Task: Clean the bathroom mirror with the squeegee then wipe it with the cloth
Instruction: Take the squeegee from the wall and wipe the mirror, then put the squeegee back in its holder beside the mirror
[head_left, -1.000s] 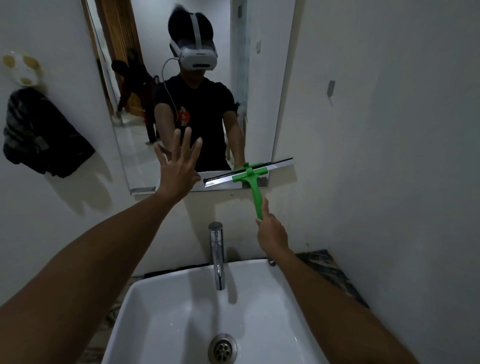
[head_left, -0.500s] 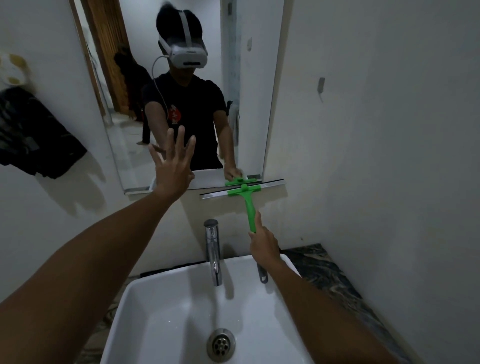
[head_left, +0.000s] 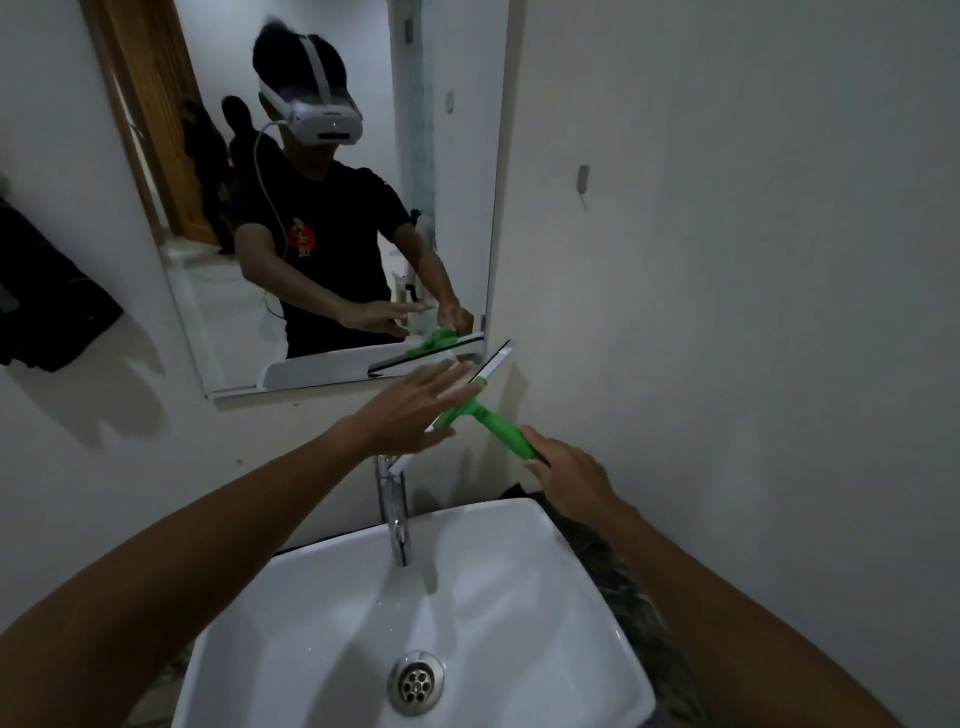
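Nearest me sits the white square ceramic basin (head_left: 587, 582), dry as far as I can tell, its round metal drain (head_left: 417, 680) at the bottom and the chrome tap (head_left: 393, 512) rising behind. A dark marbled tabletop (head_left: 631, 597) shows at its right. Above the tap, my right hand (head_left: 569, 475) is clamped on the handle of the green plastic squeegee (head_left: 485, 410), its blade tilted, off the glass. My left hand (head_left: 410, 408) is spread flat, fingers overlapping the blade. Beyond hangs the frameless rectangular wall mirror (head_left: 218, 291) on a white wall (head_left: 753, 260); dark cloth (head_left: 47, 312) hangs left.
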